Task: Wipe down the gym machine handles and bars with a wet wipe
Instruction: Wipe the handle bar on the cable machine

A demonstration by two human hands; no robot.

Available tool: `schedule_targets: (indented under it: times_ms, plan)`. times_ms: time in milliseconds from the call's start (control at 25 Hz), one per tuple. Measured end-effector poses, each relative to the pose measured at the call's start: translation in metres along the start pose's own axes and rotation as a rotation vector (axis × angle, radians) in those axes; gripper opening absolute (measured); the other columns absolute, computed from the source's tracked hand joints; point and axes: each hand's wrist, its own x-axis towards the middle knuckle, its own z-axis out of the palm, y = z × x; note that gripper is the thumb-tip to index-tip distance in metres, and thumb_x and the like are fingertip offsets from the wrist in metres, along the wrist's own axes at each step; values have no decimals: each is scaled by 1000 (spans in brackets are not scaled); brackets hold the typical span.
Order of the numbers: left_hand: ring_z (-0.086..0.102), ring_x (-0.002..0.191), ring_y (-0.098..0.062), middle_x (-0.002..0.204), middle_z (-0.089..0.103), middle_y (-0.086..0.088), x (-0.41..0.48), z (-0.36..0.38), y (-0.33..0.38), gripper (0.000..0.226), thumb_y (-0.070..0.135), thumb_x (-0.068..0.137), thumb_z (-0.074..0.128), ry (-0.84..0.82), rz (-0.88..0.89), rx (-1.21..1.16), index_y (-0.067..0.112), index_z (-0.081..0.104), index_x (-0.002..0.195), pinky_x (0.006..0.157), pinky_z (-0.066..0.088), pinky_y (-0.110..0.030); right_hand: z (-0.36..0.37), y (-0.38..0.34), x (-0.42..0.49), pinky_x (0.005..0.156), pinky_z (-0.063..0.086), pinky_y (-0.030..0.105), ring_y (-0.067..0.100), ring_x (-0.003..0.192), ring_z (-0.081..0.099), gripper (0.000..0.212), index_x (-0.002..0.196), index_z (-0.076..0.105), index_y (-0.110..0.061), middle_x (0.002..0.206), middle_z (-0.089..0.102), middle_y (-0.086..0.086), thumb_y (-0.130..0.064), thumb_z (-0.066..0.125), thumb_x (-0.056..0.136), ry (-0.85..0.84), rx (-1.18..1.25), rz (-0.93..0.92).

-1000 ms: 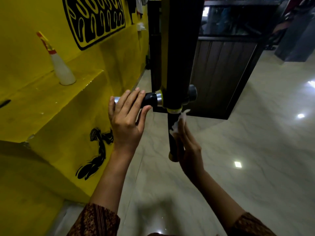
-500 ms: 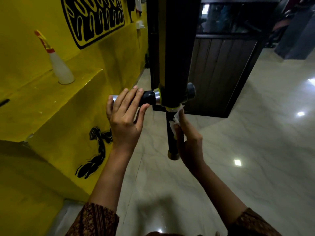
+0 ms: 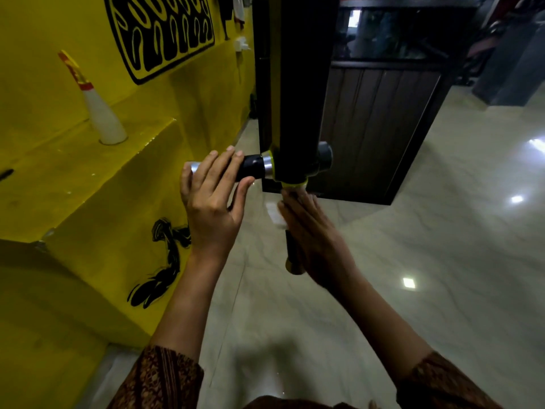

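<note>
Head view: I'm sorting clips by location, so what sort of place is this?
Probably a gym: a black machine column with a side handle and a lower handle, a marker cone on a yellow ledge, and a wide polished floor.

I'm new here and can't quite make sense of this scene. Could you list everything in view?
post: one, black, upright at top centre
side handle: one, black with silver ends, sticking out left from the post
ring: one, yellow, under the post
lower handle: one, black, hanging below the ring
wipe: one, white, blurred, against the lower handle
cone: one, white with a red and yellow tip, on the ledge
ledge: one, yellow, left
wall: yellow with black patterns, left
cabinet: one, dark brown, behind the post
floor: pale, glossy, right and below
left hand: fingers over the side handle, thumb under it
right hand: flat, pressing the wipe to the lower handle
</note>
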Motion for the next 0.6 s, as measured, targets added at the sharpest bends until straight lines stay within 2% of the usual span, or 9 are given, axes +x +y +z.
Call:
schedule_targets:
  times_ms: [40, 80, 160, 200, 280, 360, 440, 520, 600]
  plan:
    - [48, 117, -18, 119, 64, -9, 0, -1, 0, 34, 27, 90, 59, -3, 3, 9, 7, 64, 117, 111, 12, -29, 3, 6, 6, 118, 6, 29, 29, 135, 24, 46, 127, 50, 4, 136, 46, 22, -1, 49, 81, -38, -22, -13]
    - [48, 117, -18, 120, 64, -9, 0, -1, 0, 34, 27, 90, 59, -7, 8, 16, 7, 64, 117, 112, 13, -29, 9, 10, -1, 118, 11, 32, 28, 135, 26, 40, 125, 52, 4, 134, 49, 21, -3, 46, 86, -68, -9, -12]
    - [48, 117, -18, 120, 63, -8, -1, -1, -1, 34, 27, 91, 59, -12, 14, 23, 8, 63, 118, 112, 13, -30, 23, 10, -45, 108, 34, 42, 24, 134, 32, 34, 127, 50, 1, 132, 52, 19, -11, 35, 100, -152, 57, 17]
    - [48, 117, -18, 120, 63, -8, -1, -1, -1, 34, 27, 91, 59, -12, 13, 22, 8, 63, 118, 112, 14, -30, 29, 7, -74, 101, 41, 46, 25, 133, 35, 32, 126, 51, 1, 128, 55, 20, -9, 33, 100, -182, 81, -20]
    - [48, 117, -18, 120, 64, -8, -1, 0, 0, 34, 28, 91, 59, -3, 8, 21, 9, 63, 118, 111, 14, -31, 26, 1, -115, 91, 50, 46, 25, 131, 39, 27, 120, 52, -1, 120, 60, 19, -2, 40, 95, -188, 119, -76]
    - [48, 117, -18, 119, 64, -8, -1, 0, 0, 33, 27, 90, 59, 8, 2, 17, 8, 63, 117, 111, 14, -30, 17, -2, -113, 88, 52, 42, 24, 127, 44, 31, 122, 49, -5, 126, 56, 16, -4, 47, 91, -56, 182, 41]
    - [48, 117, -18, 119, 64, -8, -1, 1, 1, 33, 28, 91, 58, 15, -7, 5, 8, 64, 117, 112, 12, -29, 5, -5, -74, 91, 51, 37, 27, 116, 55, 36, 128, 46, -4, 127, 54, 19, -10, 47, 93, 167, 296, 312]
    - [47, 117, -17, 119, 64, -8, -1, 0, 2, 33, 28, 92, 56, 15, -16, 4, 7, 64, 117, 112, 10, -28, -4, -4, -22, 80, 54, 23, 22, 94, 64, 42, 128, 48, 2, 113, 62, 21, -26, 43, 96, 342, 487, 563]
    - [47, 117, -17, 119, 64, -8, 0, -1, 3, 33, 29, 92, 55, 7, -24, 5, 7, 64, 117, 112, 8, -27, -2, -6, 12, 72, 50, 12, 15, 82, 64, 49, 122, 54, 6, 98, 66, 15, -32, 41, 95, 346, 550, 645]
